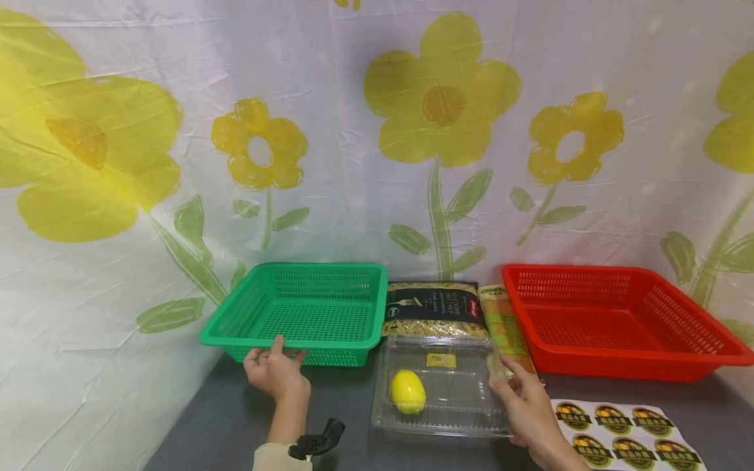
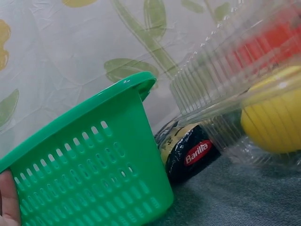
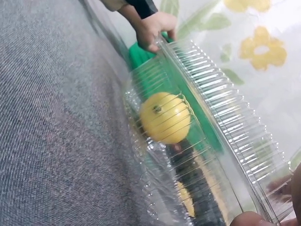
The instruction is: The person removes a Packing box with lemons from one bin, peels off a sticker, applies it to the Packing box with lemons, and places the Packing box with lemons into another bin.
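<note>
My left hand point(image 1: 275, 374) grips the front rim of a green plastic basket point(image 1: 323, 358), with fingers at its edge. In the left wrist view, a finger point(image 2: 8, 197) shows against the slotted basket wall point(image 2: 89, 174). A clear plastic clamshell box point(image 1: 459, 409) stands to the right of the basket. Its right side is held by my right hand point(image 1: 528, 409), whose thumb point(image 3: 251, 219) lies at the box's edge in the right wrist view. Inside the box sits a yellow lemon point(image 1: 408, 392). A small yellow label point(image 1: 440, 360) shows through the box's clear plastic.
Behind the box lies a bag of Barilla pasta point(image 1: 434, 307), beside a green and yellow packet point(image 1: 508, 320). A red basket point(image 1: 612, 363) stands at the right. A sheet of round stickers point(image 1: 624, 432) lies on the grey cloth-covered table point(image 1: 347, 418). A flowered curtain hangs behind.
</note>
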### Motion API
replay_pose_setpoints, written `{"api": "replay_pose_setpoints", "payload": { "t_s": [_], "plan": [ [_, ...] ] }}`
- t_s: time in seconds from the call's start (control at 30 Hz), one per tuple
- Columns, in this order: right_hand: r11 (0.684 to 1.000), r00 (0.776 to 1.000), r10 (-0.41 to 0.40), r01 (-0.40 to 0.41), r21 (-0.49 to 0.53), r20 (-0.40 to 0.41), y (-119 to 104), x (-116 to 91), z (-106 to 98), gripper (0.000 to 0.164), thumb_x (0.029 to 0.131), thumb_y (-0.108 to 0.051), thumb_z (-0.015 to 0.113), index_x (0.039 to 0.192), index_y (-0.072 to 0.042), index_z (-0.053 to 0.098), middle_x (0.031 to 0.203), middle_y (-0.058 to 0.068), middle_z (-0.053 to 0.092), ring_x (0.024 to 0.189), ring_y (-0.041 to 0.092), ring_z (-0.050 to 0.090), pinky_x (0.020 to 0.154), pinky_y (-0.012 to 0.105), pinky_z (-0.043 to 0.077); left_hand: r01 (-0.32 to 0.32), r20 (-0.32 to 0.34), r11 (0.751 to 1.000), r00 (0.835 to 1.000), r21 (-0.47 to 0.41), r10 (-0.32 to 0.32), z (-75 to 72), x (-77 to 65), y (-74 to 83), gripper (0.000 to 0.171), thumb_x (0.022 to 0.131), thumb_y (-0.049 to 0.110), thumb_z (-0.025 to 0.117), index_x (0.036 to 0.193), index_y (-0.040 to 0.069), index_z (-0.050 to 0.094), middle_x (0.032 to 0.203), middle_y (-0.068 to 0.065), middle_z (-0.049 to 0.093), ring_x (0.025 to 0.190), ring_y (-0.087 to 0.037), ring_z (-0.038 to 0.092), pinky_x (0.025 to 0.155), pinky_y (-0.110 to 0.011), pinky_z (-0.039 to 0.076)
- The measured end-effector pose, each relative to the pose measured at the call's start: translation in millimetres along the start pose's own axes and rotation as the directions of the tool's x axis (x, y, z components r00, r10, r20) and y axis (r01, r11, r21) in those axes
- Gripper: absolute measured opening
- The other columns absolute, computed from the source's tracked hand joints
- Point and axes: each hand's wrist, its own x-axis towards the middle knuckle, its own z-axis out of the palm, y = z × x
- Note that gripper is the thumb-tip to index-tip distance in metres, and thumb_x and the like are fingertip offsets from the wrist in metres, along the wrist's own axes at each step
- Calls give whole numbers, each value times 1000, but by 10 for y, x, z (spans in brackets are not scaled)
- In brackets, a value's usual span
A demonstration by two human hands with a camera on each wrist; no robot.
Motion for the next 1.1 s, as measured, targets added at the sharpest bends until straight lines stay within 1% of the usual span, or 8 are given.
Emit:
{"api": "replay_pose_setpoints", "payload": {
  "t_s": [0.13,0.33,0.53,0.67,0.8,0.93,1.0,1.1],
  "plan": [
    [1000,1000,-4,4,-19,-16,20,13,26,58,103,-29,58,156,-18,37,99,11,50,43,11,32,37,24,38,14,26,1000,1000,-11,-14,-19,-36,-2,35,100,16,64,123,11,38,105,-6,44,64,-18,53,54,-30,56],
    [999,999,-8,7,-31,-34,44,24,44,59,102,-31,59,156,-18,38,97,11,49,42,12,33,36,23,37,46,98,999,994,17,-47,-17,-169,-39,39,99,18,65,125,10,37,113,-8,49,57,-16,56,54,-31,58],
    [1000,1000,0,0,28,-1,59,17,12,65,101,-37,62,156,-16,36,105,12,49,39,9,29,36,23,32,52,164,991,984,126,-72,-27,-349,-94,37,99,17,65,123,11,38,100,-9,51,54,-14,58,52,-32,58],
    [1000,1000,-3,3,24,13,54,2,-1,67,100,-40,63,156,-15,36,110,14,50,38,9,29,36,24,33,48,227,979,969,198,-94,-41,-460,-141,35,99,15,64,121,9,38,95,-8,54,54,-14,58,50,-32,58],
    [1000,1000,-10,10,-21,4,40,4,-15,65,100,-41,62,155,-15,38,110,16,52,39,10,31,36,24,34,34,306,953,943,300,-130,-53,-566,-186,36,99,17,66,121,6,40,90,-7,57,54,-15,60,50,-35,58],
    [996,1000,-20,18,-87,-13,24,12,-41,62,100,-41,61,153,-14,41,111,17,56,42,13,37,36,26,37,11,374,906,909,422,-186,-82,-672,-198,41,97,20,69,123,2,44,91,-10,60,53,-16,60,48,-38,58],
    [993,999,-27,25,-115,-21,17,16,-57,61,101,-40,61,152,-13,42,111,17,58,45,14,40,36,28,39,-1,405,879,888,476,-218,-97,-716,-193,43,96,21,70,124,0,45,92,-11,62,53,-16,61,47,-37,58],
    [989,999,-41,37,-141,-30,9,24,-84,60,100,-40,62,150,-12,44,110,15,60,45,15,43,36,30,42,-17,451,841,850,540,-273,-117,-765,-182,46,95,24,71,126,-2,47,95,-13,64,54,-16,61,46,-37,58]
  ]
}}
